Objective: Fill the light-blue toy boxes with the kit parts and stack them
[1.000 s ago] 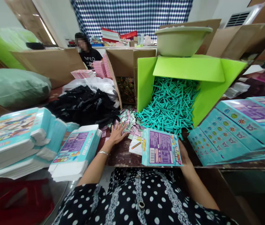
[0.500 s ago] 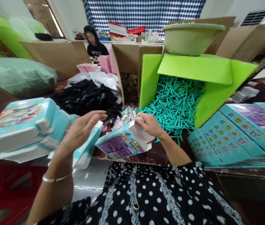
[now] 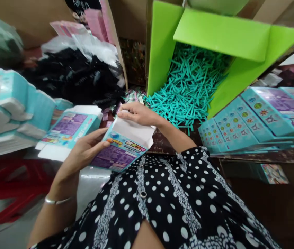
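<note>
**Both hands on one small teal box**

Fingers of my left hand (image 3: 84,152) are closed in a loose grip on the lower left side of the teal box (image 3: 118,152), thumb lying across its printed purple panel. My right hand (image 3: 139,114) holds the far end of the same box, fingers pinched narrow on the white inner flap (image 3: 133,131) that stands open at about 1 o'clock from the box's middle. I think the fingertips curl over the flap's edge, though the hand hides them.

Held just above my lap and tilted, the box sits near the table's edge. It is teal, with a purple text panel and bright lettering on the side facing me.

At 9 o'clock from it lies a stack of assembled boxes (image 3: 11,110). At 3 o'clock, flat unfolded cartons (image 3: 253,124) are fanned out. At 12 o'clock, a green carton (image 3: 224,34) spills teal sticks (image 3: 188,86); at 11 o'clock sits a heap of black pieces (image 3: 71,79).
</note>
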Demonstrator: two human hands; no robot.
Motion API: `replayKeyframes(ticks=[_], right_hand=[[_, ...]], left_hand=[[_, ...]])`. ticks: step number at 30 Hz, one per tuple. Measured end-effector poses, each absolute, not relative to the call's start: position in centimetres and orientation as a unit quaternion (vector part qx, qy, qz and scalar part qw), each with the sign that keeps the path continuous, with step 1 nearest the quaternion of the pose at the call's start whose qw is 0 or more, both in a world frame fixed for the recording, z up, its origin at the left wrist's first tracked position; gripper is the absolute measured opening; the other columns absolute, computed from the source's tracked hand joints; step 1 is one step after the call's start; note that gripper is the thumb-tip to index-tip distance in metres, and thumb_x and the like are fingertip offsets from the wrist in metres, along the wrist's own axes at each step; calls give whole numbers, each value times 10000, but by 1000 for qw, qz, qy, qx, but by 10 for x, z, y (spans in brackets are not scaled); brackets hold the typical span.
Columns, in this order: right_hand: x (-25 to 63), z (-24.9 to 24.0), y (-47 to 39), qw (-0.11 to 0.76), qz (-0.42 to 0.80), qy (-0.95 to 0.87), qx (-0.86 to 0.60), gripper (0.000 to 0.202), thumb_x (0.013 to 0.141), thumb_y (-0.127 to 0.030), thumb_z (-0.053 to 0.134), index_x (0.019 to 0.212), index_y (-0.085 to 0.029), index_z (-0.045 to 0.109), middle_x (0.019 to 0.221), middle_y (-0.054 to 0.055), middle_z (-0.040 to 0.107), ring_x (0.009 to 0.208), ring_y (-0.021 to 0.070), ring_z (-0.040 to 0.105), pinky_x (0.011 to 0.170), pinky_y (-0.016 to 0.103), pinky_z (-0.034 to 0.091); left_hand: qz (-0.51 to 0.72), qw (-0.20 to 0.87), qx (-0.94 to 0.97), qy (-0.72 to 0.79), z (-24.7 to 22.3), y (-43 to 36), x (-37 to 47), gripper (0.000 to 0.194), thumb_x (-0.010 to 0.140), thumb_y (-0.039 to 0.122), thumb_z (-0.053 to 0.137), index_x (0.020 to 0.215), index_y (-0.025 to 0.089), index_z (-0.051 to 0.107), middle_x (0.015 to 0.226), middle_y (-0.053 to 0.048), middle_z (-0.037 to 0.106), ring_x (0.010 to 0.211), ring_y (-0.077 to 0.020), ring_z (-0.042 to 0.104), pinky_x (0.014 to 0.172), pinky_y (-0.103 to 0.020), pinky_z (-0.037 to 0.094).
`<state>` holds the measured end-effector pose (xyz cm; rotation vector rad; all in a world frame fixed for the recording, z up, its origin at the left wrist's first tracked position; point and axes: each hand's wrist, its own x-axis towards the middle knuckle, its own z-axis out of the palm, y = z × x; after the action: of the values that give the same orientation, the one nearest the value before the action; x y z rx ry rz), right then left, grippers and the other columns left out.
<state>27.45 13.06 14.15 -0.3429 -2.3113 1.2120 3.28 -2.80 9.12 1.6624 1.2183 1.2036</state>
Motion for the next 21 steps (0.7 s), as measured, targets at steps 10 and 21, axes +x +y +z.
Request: replayKeyframes(ticks=[10,21], right_hand=[[309,133,125,283,574,-745,-189,684,1014,-882,586,940,-203,609,741,1,665,620,93,616,560,214,440],[372,66,177,199,253,-802,-502,150,1028,-229,631,902,-181,698,846,47,785,818,205,722,832,311,510]], left_hand=[[658,322,538,417,59,-51,12,456,701,283,1080,1128,234,928,1008,-45,873,871,-177,768,800,-269,660],[523,346,425,653,46,-72,-13,399,828,454,961,1187,285,925,1009,-36,890,812,-212,793,682,-305,690]])
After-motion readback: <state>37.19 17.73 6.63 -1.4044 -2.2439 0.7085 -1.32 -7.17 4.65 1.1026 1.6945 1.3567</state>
